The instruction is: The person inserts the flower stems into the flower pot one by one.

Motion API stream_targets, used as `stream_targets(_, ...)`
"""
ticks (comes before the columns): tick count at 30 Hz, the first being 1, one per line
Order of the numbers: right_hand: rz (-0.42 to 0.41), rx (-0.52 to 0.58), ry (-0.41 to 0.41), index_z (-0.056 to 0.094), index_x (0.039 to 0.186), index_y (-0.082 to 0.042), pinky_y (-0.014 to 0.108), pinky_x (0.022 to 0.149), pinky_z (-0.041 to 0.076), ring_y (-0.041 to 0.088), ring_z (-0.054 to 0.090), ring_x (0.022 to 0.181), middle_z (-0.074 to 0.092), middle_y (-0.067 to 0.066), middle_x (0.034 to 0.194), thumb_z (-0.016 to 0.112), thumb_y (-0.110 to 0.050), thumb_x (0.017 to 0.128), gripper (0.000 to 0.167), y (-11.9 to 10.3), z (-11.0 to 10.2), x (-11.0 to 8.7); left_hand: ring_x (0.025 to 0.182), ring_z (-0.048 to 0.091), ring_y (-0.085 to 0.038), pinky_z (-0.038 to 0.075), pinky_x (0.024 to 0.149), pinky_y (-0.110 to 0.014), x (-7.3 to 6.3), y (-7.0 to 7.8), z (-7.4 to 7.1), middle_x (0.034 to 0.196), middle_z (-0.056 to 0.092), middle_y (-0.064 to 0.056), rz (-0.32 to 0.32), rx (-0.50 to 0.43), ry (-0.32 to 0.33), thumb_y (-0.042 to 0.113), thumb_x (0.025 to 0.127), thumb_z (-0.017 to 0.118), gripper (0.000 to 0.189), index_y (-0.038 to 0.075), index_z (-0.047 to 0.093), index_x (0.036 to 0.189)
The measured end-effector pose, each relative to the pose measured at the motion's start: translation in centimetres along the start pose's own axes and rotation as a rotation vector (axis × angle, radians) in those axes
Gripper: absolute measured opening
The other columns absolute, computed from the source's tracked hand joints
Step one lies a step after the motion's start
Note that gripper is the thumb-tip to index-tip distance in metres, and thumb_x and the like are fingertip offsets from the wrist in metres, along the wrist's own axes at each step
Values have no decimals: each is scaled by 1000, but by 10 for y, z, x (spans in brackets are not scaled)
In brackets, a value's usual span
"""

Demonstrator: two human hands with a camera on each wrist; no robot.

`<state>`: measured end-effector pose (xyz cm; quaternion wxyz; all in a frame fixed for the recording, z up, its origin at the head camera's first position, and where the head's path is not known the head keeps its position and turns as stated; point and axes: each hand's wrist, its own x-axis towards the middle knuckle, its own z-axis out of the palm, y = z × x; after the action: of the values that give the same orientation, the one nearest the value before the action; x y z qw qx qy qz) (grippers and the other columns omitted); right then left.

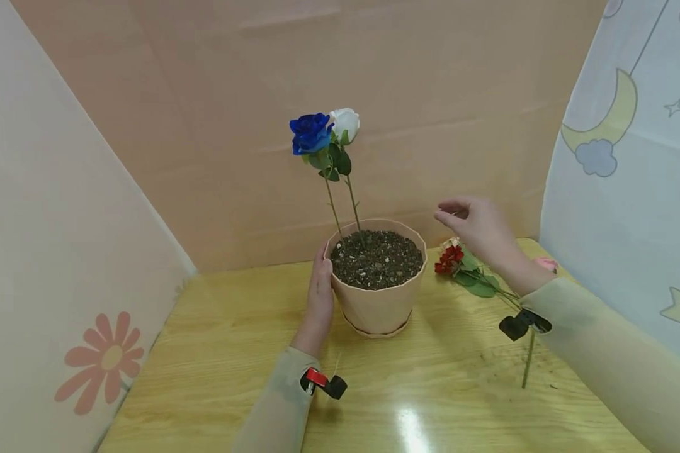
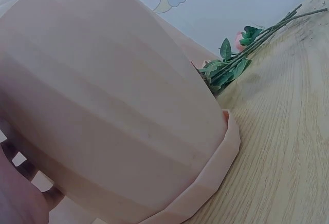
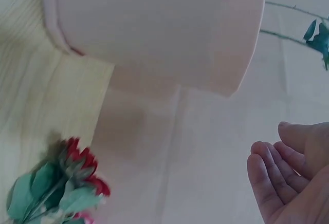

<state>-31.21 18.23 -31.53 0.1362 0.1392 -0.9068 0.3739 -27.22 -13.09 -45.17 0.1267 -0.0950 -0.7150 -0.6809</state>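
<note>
A beige flower pot [image 1: 376, 303] full of dark soil [image 1: 376, 259] stands on its saucer [image 1: 378, 335] on the table. Two artificial roses rise upright from the soil, a blue rose [image 1: 310, 133] and a white rose [image 1: 345, 125] just behind it. My left hand [image 1: 320, 290] rests against the pot's left side, its fingers partly hidden behind the wall. In the air to the right of the pot is my right hand [image 1: 476, 225], fingers loosely bent and nothing between them. Below it lie a red flower [image 1: 449, 260] and a pink flower [image 1: 546, 264], their stems partly hidden by my forearm.
The wooden table [image 1: 232, 377] ends at a pinkish-beige backdrop [image 1: 215, 157]. Printed cloth walls [image 1: 595, 214] stand at both sides. Dark soil crumbs [image 1: 490, 371] lie near the stems at the right. A pale blossom [image 1: 451, 243] lies beside the red flower.
</note>
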Motion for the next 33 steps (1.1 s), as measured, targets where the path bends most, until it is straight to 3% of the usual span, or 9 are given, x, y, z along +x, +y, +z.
stream_targets(4,-9,-16,20,74,135,3,34,84,55,40,73,109,76,26,127,72,-29,110,40,22,-11,-8,168,13,-27,13,132,-63,1,2,0,182,19,0,-4,8,-6,46,120,27,57,33,25,176)
stream_targets(6,-9,-38,23,75,134,3,30,80,53,41,74,106,76,26,125,72,-29,110,41,32,-18,-13,168,13,-28,13,132,-63,1,2,1,182,19,0,-2,10,-5,45,120,27,57,32,25,176)
stream_targets(8,4,-75,14,73,137,2,37,82,55,42,73,107,76,26,126,70,-33,111,44,41,-25,-18,168,13,-29,13,132,-64,2,2,1,182,19,-1,3,14,-1,43,121,27,57,31,25,176)
stream_targets(12,59,-162,-5,70,143,-1,61,89,54,45,71,112,74,26,131,64,-47,112,56,59,-39,-31,168,14,-31,13,131,-65,2,4,1,182,19,-5,9,19,10,41,121,28,58,28,26,177)
stream_targets(15,87,-183,-25,68,145,1,67,90,52,48,69,113,72,29,133,61,-49,113,60,72,-48,-41,167,15,-31,13,131,-64,4,5,1,182,20,-6,17,10,16,39,120,29,58,25,27,177)
stream_targets(25,87,-234,-28,70,139,4,59,77,57,47,72,102,75,29,122,64,-44,112,55,111,-66,-68,168,12,-30,13,131,-65,3,4,0,183,18,-3,-16,-7,19,43,120,28,59,28,26,177)
stream_targets(33,104,-260,-63,73,135,4,50,69,57,45,72,97,77,27,114,70,-40,110,51,133,-62,-84,168,11,-30,12,131,-65,3,2,1,183,16,-4,-6,-27,7,40,120,28,59,27,25,177)
